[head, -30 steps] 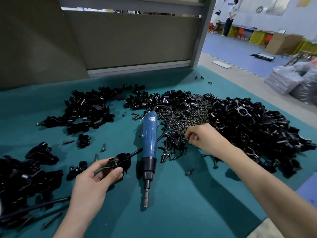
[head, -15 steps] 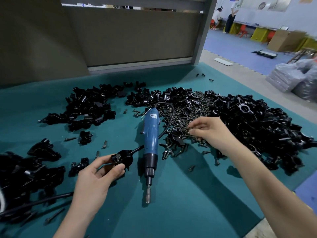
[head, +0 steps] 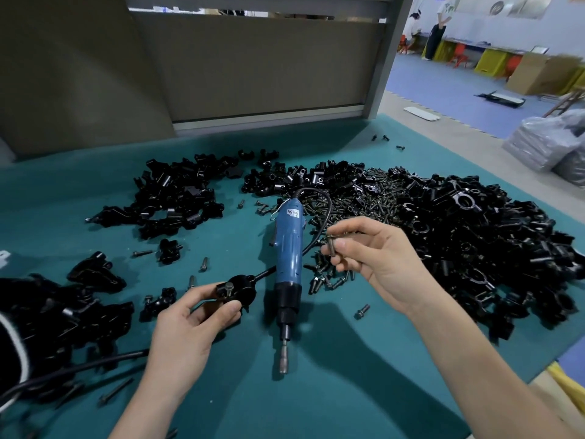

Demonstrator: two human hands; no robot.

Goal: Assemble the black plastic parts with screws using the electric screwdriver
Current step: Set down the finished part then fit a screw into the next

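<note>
**Teal counter, screw fetched, not yet seated**

Teal-covered counter (head: 316, 407) set against a grey partition, with open workshop floor off to the right.

- Far left: heap of black pieces (head: 47, 312). A second scatter (head: 177, 198) lies further back.
- Left hand (head: 190, 331): low over the counter, grip curled round a black plastic part (head: 242, 294), thumb across its near side. One seated screw (head: 228, 286) stands up out of the part.
- Centre: electric screwdriver (head: 288, 248) lies flat on the counter, bit toward the person, cable looping back. Neither hand touches it.
- Right hand (head: 383, 267): raised just right of the driver. Thumb and forefinger make a narrow grip pinching a picked screw (head: 330, 245). Possibly more than one is held; I cannot tell the count.
- Behind that hand: loose screw pile (head: 364, 201). Further right: large heap of parts (head: 474, 248).

Step in hand, as I judge it: loading fasteners into the held part, with driving not yet begun.

Next move likely calls for:
- carrying the picked screw left to the part and starting it in an open hole, which I cannot see from here;
- keeping the part steady in the left grip;
- freeing the right hand to take up the driver.
</note>
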